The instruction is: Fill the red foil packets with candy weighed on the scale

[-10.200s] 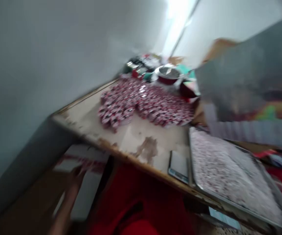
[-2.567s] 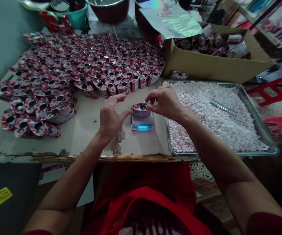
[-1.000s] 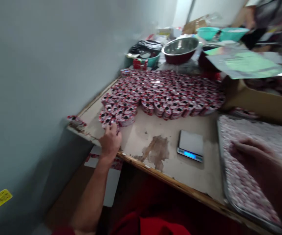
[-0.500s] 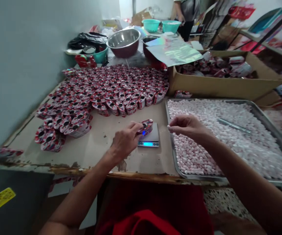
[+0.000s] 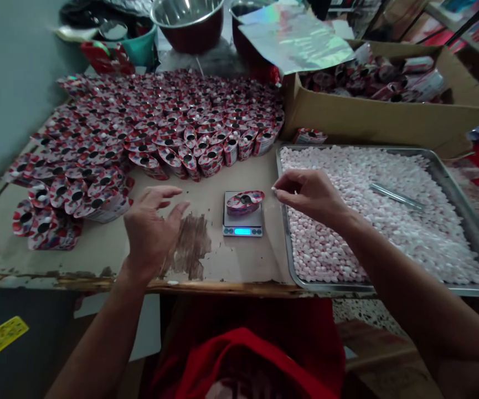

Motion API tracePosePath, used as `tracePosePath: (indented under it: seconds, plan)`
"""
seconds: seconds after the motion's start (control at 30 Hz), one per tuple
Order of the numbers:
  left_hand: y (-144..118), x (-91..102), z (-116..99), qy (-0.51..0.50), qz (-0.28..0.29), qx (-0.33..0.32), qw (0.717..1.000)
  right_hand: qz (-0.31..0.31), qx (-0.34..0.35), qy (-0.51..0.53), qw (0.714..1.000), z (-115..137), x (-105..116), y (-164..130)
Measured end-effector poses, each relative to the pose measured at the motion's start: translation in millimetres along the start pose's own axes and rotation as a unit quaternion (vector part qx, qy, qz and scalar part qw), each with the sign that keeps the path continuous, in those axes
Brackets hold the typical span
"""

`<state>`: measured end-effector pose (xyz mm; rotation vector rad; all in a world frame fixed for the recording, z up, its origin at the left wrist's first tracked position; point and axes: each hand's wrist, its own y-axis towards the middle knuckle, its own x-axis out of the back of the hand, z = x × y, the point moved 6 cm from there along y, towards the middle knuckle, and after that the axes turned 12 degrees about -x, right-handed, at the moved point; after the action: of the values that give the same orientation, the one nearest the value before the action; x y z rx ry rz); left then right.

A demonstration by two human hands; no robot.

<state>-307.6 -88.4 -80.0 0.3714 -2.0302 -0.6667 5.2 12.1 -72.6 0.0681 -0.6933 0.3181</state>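
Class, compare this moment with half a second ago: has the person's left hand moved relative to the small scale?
Yes. The left hand has let go of the pouch, which now sits on the scale, and has drawn away leftward, open above the table.

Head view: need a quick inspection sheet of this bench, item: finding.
Surface: worn table, brown stain and chipped front edge.
Job's things: small red pouch stands open on the lit scale; metal tray filled with pale candies, a metal tool lying on them.
Clutter: many open pouches massed at rear left; cardboard box of packets; bowls and a foil sheet behind.
Grippers: left hand open, hovering over the table, holding nothing; right hand pinched at the tray's near corner, contents too small to tell.
Cables: nothing seen.
Surroundings: grey wall at left; red shelving at right.
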Motion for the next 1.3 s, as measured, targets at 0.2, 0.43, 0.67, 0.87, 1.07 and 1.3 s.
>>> tracePosePath:
  seconds: [0.2, 0.43, 0.67, 0.87, 1.07, 1.3]
  plan:
    - [11.2, 18.2, -26.1, 0.031, -0.089, -0.053, 0.994, 0.024, -0.018, 0.027, 0.999, 8.2, -2.1, -3.3]
    - [10.0, -20.5, -38.8, 0.0, -0.01, 0.0, 1.0, 0.009, -0.06, 0.036, 0.998, 4.1, 1.8, -6.3]
    - [-4.9, -65.4, -22.4, -0.093, 0.089, 0.067, 0.989, -0.057, -0.066, 0.026, 0.996, -12.8, 28.1, -10.3]
    - [8.1, -83.2, -35.3, -0.118, 0.13, 0.045, 0.983, -0.157, -0.065, -0.157, 0.973, -20.3, 80.8, -24.5]
    - [8.1, -97.1, -46.1, -0.131, 0.182, 0.049, 0.973, -0.127, -0.065, -0.019, 0.99, -11.5, 44.2, -16.3]
    - [1.9, -97.0, -49.1, -0.103, 0.149, 0.036, 0.983, -0.071, 0.072, -0.218, 0.971, 38.9, -56.5, 19.4]
